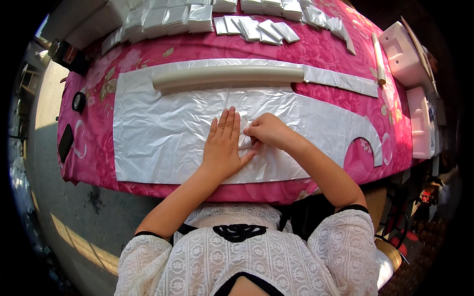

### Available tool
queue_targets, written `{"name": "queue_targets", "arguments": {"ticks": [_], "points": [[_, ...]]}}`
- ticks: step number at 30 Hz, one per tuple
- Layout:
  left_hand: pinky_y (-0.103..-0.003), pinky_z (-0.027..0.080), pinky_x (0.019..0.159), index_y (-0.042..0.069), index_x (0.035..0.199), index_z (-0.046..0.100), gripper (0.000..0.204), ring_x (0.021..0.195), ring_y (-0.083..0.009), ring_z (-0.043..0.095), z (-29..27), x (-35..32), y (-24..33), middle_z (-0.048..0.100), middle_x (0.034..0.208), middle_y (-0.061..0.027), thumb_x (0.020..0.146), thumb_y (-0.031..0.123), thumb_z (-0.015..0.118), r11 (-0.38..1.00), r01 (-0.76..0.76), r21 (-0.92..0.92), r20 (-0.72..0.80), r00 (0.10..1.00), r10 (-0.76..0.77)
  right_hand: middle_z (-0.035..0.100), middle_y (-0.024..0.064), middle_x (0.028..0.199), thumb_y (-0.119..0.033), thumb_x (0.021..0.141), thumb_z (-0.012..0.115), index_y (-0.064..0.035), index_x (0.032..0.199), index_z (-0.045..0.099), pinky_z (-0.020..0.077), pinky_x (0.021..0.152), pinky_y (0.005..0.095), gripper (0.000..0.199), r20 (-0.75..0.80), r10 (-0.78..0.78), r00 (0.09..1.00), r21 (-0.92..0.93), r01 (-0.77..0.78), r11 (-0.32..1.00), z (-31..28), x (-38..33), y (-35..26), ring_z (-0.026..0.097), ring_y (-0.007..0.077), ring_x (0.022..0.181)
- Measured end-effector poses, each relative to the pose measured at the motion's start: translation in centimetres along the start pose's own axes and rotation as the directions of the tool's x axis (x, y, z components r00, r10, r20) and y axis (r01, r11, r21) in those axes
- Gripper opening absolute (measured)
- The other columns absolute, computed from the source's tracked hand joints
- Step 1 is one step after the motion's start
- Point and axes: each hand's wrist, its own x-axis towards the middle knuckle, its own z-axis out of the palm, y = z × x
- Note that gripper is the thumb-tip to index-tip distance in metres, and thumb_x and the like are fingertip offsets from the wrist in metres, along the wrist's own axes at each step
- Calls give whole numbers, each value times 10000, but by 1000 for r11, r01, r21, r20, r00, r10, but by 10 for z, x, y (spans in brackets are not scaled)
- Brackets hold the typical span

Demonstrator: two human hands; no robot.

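A stack of flat white plastic bags (163,133) lies spread on a table with a pink flowered cloth (345,59). My left hand (223,145) presses flat on the middle of the bags, fingers together and stretched out. My right hand (266,130) sits just beside it, fingers curled and pinching a small folded piece of the white plastic (245,140) between the two hands. A long pale roll (227,76) lies across the far edge of the bags.
Piles of folded white bags (173,19) and loose folded ones (256,28) fill the table's far side. A thin roll (379,59) and white foam pieces (407,49) sit at right. A black tape roll (79,101) and a dark phone (65,142) lie at left.
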Motion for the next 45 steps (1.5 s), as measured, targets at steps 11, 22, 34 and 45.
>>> {"name": "queue_targets", "arguments": {"ticks": [11, 22, 34, 45], "points": [[-431, 19, 1120, -82, 1400, 131, 1133, 1400, -305, 42, 6, 2, 2, 94, 1488, -217, 683, 682, 565, 996, 66, 63, 94, 993, -72, 630, 90, 652, -262, 624, 704, -58, 686, 622, 486, 609, 360, 229, -255, -265, 930, -441, 132, 888, 12, -32, 6, 621, 259, 654], [-336, 433, 917, -43, 1219, 483, 415, 1059, -230, 573, -42, -88, -7, 596, 1122, -187, 880, 185, 557, 304, 348, -887, 297, 933, -201, 375, 180, 1377, -390, 837, 566, -25, 1327, 385, 217, 1082, 443, 638, -78, -816, 573, -807, 445, 389, 45, 9, 0, 309, 326, 1304], [-278, 504, 744, -34, 790, 653, 147, 732, -177, 636, -35, -187, -13, 662, 794, -109, 853, 24, 534, -229, 547, -805, 562, 580, -590, 244, 183, 1454, -382, 876, 505, -42, 1331, 395, 79, 1107, 476, 579, 166, -763, 624, -307, 768, 561, 184, -46, -2, 128, 329, 1382], [-329, 511, 663, 61, 925, 661, 269, 752, -249, 644, -89, -99, -6, 665, 851, -114, 660, 61, 707, 881, 154, -448, 53, 988, -145, 623, 72, 819, -155, 756, 665, -62, 802, 641, 385, 913, 413, 106, 343, -672, 656, -273, 754, 597, 38, -56, 0, 575, 238, 925]]}}
